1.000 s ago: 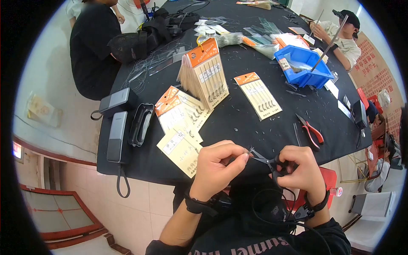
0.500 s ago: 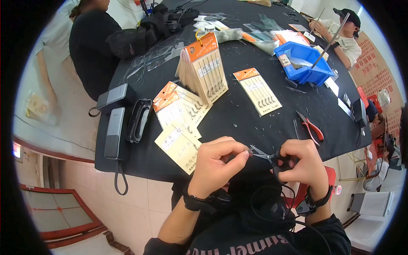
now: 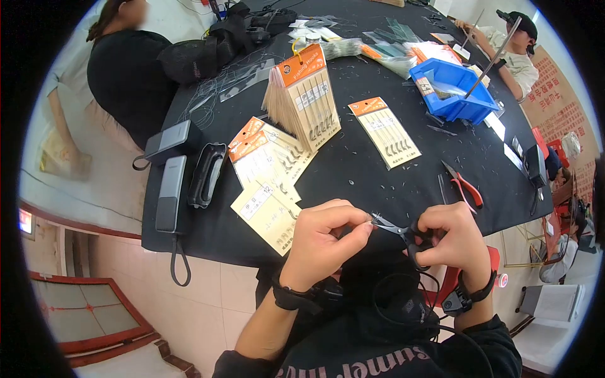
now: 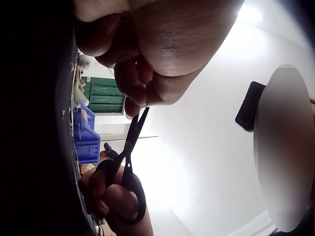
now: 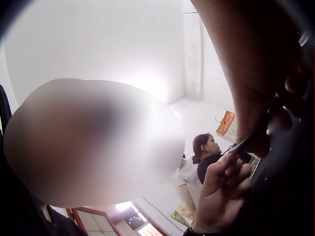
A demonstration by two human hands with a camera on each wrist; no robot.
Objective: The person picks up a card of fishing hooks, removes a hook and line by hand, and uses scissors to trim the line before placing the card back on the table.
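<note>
My right hand (image 3: 459,239) holds black-handled scissors (image 3: 398,230), thumb and fingers through the loops. In the left wrist view the scissors' blades (image 4: 134,129) stand slightly apart, tips right at the left hand's fingertips. Thumb and index finger of my left hand (image 3: 324,246) pinch a tiny thin piece with fine ends sticking out; I cannot tell its kind. Left of that hand lie cream fishing-hook cards (image 3: 268,214), partly overlapping. Behind them a thick stack of orange-topped hook cards (image 3: 309,94) stands upright, and a single hook card (image 3: 386,133) lies to its right.
Red-handled pliers (image 3: 463,186) lie right of the hands. A blue bin (image 3: 463,107) stands farther back with a metal rod rising by it. Grey-and-black devices (image 3: 171,195) and an open black case (image 3: 208,176) sit at the left edge. Small clippings dot the black cloth. People are at both sides.
Both hands stay close together with the scissors at the left fingertips, with only slight shifts. The head view has moved a little. At the far left, a person in black has leaned left.
</note>
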